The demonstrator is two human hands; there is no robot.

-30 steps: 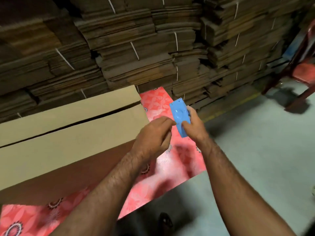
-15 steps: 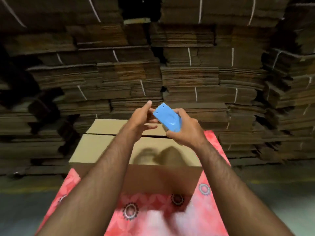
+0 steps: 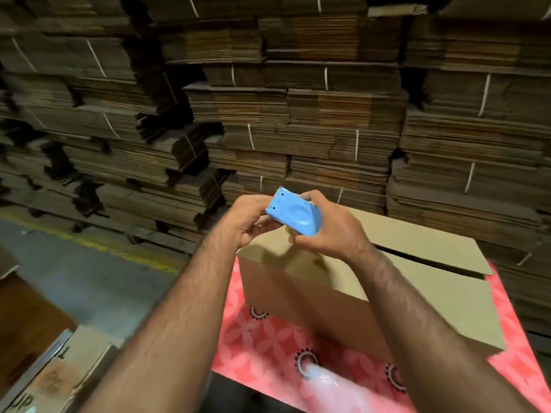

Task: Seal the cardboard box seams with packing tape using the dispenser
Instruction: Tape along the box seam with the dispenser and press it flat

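Head view: both hands' grip holds blue dispenser above cardboard box.

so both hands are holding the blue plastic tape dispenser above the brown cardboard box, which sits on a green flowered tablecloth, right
Not quite: the cloth is red-pink, not green. The head view shows the left hand and right hand holding the blue plastic tape dispenser above the brown cardboard box, which sits on a red-pink flowered tablecloth.

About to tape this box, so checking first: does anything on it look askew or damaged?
The cardboard box shows no damage, but its top flaps do not meet: a dark gap runs along the seam, and the far flap's edge sits raised above the near one.
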